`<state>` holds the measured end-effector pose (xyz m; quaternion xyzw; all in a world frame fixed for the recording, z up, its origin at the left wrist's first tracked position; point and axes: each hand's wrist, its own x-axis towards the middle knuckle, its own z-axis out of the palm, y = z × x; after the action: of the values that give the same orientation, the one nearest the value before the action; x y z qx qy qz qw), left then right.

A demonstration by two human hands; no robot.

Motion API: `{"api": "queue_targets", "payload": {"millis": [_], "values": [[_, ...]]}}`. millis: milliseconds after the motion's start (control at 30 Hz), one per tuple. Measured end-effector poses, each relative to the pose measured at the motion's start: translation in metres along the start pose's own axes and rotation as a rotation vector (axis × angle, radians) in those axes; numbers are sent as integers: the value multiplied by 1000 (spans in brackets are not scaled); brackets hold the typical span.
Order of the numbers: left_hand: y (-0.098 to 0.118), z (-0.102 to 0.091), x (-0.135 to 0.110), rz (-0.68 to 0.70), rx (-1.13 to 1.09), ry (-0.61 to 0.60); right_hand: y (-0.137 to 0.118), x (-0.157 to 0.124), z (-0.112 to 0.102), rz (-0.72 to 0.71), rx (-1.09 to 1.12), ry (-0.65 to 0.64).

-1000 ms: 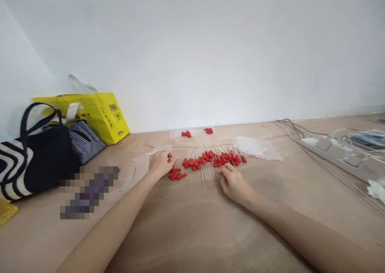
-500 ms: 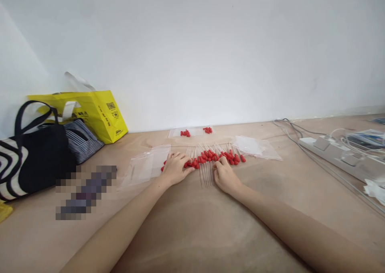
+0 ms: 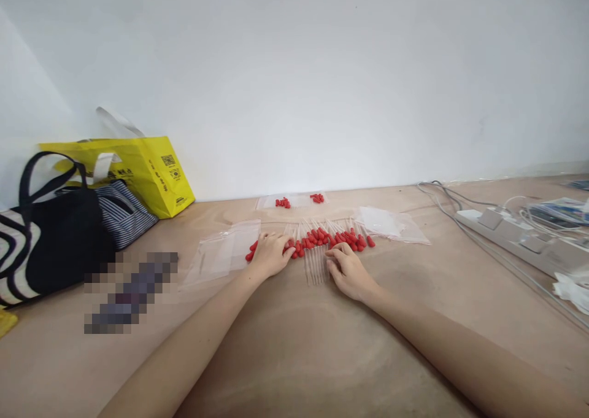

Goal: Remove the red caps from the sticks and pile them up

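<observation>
Left hand [image 3: 271,253] rests palm-down among red bulbs [image 3: 318,237]; right hand [image 3: 348,272] curls at the right edge of the clear tubes [image 3: 315,268], side by side nearer the person. Whether either grips anything, I cannot tell. Such thin tubes probably want a light fingertip pinch.

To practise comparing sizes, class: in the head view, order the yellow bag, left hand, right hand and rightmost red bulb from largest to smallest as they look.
1. Yellow bag
2. Left hand and right hand: they look alike, so unranked
3. Rightmost red bulb
</observation>
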<state>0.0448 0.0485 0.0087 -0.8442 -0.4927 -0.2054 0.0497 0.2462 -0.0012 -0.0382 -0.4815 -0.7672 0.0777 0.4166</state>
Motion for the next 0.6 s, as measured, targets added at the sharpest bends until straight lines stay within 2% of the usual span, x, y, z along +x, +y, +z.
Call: {"api": "queue_targets", "payload": {"millis": [167, 300, 367, 467, 600], "values": [[2, 2, -5, -197, -31, 122, 8, -2, -9, -7, -9, 37], [0, -6, -20, -224, -73, 172, 9, -1, -13, -129, -89, 78], [-1, -8, -32, -149, -109, 209, 7, 1, -15, -217, -168, 99], [2, -6, -48, 46, -152, 279, 0, 3, -15, -360, -287, 94], [11, 0, -59, 217, -155, 291, -9, 4, -13, -480, -372, 60]]}}
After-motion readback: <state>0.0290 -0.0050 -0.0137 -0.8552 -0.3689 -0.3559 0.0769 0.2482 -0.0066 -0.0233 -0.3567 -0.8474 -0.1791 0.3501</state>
